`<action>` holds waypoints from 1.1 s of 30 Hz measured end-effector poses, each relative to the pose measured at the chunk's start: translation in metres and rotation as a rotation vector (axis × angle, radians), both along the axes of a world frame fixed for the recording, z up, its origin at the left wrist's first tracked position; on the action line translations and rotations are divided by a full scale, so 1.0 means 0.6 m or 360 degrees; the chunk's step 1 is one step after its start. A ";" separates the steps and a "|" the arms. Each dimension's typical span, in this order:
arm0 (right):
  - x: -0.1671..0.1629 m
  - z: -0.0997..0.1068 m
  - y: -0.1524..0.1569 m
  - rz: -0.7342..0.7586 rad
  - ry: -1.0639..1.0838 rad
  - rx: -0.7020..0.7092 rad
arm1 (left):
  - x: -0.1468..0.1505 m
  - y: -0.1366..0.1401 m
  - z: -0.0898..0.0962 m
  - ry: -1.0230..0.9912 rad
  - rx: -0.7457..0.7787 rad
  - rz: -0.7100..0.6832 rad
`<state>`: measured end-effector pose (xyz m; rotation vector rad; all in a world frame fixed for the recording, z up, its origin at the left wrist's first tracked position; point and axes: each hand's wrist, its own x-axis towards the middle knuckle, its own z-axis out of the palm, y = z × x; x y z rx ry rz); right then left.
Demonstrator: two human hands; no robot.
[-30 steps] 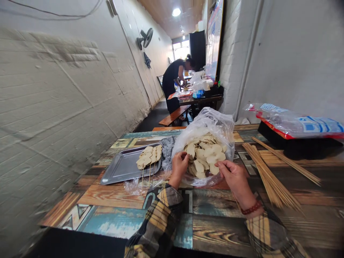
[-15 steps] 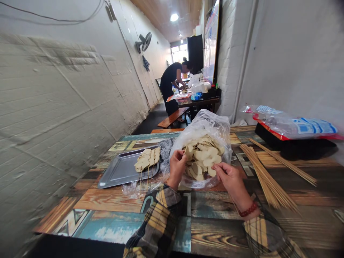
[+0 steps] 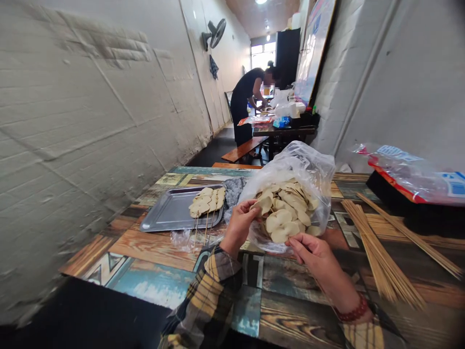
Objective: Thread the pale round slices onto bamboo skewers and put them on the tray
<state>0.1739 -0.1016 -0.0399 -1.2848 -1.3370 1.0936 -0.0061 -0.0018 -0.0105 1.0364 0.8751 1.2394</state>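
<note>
My left hand (image 3: pixel 240 223) pinches a pale, thin food slice (image 3: pixel 262 206) at the left side of an opened clear plastic bag (image 3: pixel 301 162). Many similar slices (image 3: pixel 294 198) are heaped in the bag. At the bag's front edge, the fingers of my right hand (image 3: pixel 314 249) are closed on a thin wooden skewer, whose shaft seems to run back under the palm. A cluster of overlapping slices (image 3: pixel 281 227) sits at those fingertips, apparently threaded on it. Left of the bag, a metal tray (image 3: pixel 163 213) bears skewered slices (image 3: pixel 205 201), their sticks pointing towards me.
Bundled bamboo skewers (image 3: pixel 381 252) lie on the patterned wooden table (image 3: pixel 290 310) at right. Behind them are black trays under red-and-clear plastic packaging (image 3: pixel 410 172). A person in dark clothes (image 3: pixel 245 102) bends over a farther table, near a bench (image 3: pixel 245 149).
The view has shifted, so the scene sits further right. My left hand's slice now tilts flatter near the cluster. My right hand remains at the bag's front edge.
</note>
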 end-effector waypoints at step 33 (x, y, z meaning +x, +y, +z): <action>-0.018 0.009 -0.007 0.0034 -0.0299 -0.0052 | -0.007 0.001 0.015 0.0042 0.0141 0.0255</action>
